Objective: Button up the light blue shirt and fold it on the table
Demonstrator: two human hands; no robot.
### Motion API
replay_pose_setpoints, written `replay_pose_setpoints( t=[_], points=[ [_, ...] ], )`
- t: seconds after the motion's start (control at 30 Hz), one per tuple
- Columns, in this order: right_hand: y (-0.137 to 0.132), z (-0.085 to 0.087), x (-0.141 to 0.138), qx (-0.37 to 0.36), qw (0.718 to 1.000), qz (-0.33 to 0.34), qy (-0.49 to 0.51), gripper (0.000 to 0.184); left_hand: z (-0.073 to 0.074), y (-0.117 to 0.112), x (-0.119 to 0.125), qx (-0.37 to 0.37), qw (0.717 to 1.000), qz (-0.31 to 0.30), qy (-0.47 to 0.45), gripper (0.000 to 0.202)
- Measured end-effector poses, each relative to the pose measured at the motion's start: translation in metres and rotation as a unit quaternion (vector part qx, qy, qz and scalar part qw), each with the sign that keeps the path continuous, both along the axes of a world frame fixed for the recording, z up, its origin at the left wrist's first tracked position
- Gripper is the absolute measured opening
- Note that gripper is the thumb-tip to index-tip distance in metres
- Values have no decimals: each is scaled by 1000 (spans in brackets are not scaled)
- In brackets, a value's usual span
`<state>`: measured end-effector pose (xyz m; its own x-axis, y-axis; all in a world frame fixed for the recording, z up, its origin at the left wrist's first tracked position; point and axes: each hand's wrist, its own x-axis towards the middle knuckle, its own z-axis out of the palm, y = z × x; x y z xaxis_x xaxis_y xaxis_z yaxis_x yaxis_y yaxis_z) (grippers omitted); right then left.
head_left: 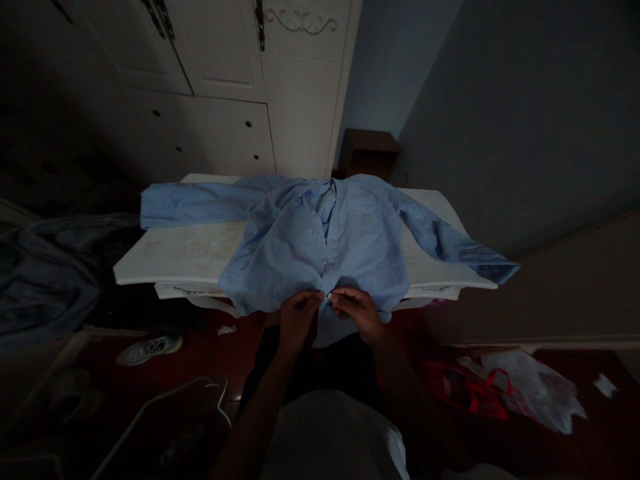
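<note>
A light blue button-up shirt lies front side up on a white table, sleeves spread to both sides. Its placket gapes at the collar and upper chest, while the two edges meet lower down. At the hem, my left hand pinches the left edge of the placket. My right hand pinches the right edge close beside it, with a small pale spot at the fingertips that may be a button. The lower hem hangs over the table's front edge.
A white wardrobe stands behind the table, with a small brown cabinet right of it. On the red floor are a sneaker, plastic bags and a white hanger-like rod. Dark clothes hang at left.
</note>
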<state>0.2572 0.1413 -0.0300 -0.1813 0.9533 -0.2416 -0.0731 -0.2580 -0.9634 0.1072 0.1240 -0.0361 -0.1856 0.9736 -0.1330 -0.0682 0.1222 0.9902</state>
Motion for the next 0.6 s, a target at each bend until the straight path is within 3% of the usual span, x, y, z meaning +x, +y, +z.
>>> replay_pose_setpoints(
  t=[0.2,0.37,0.47,0.53,0.6],
  points=[
    [0,-7,1,-7,1000,23,13,33,-9,-7,7,-68,996,9,-65,33],
    [1,-19,5,40,997,22,-56,31,-16,-8,4,-139,980,-56,-128,43],
    [1,-22,12,80,992,8,-102,31,-22,-9,2,-140,978,-78,-130,42],
    [-1,-21,21,99,986,-7,-134,32,-29,-11,-1,-126,983,-53,-125,42],
    [-5,-19,33,108,980,-25,-163,35,-39,-13,-8,-111,987,10,-114,42]
  ],
)
